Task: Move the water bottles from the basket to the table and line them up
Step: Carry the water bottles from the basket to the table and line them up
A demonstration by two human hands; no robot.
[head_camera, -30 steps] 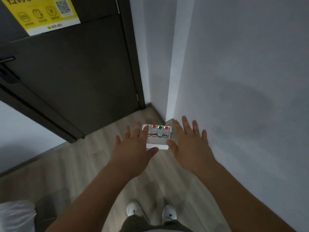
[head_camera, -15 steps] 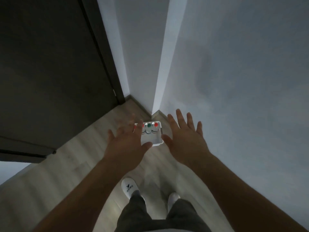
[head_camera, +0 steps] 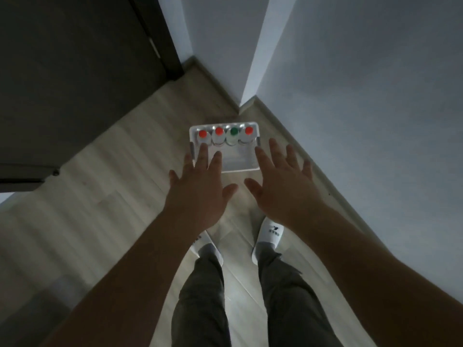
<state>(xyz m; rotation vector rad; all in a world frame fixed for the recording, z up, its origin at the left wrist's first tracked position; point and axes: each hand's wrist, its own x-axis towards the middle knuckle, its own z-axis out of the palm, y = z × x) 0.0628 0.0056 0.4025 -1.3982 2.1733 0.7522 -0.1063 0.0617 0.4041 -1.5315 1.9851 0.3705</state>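
A white basket (head_camera: 240, 162) stands on the wooden floor near the wall corner. Along its far side stand several water bottles in a row: three with red caps (head_camera: 202, 133) (head_camera: 218, 131) (head_camera: 248, 130) and one with a green cap (head_camera: 234, 131). My left hand (head_camera: 199, 187) is spread flat with straight fingers, its fingertips over the basket's left near corner. My right hand (head_camera: 281, 182) is also spread, beside the basket's right edge. Neither hand holds anything. No table is in view.
A dark door (head_camera: 75, 78) fills the left side. Grey walls (head_camera: 363, 96) meet in a corner just behind the basket. My legs and white slippers (head_camera: 269, 236) stand on the pale floor (head_camera: 87, 196) below the hands.
The view has tilted down and come closer to the basket, which looks larger. Both spread hands have come down toward it, and all the bottle caps now show.
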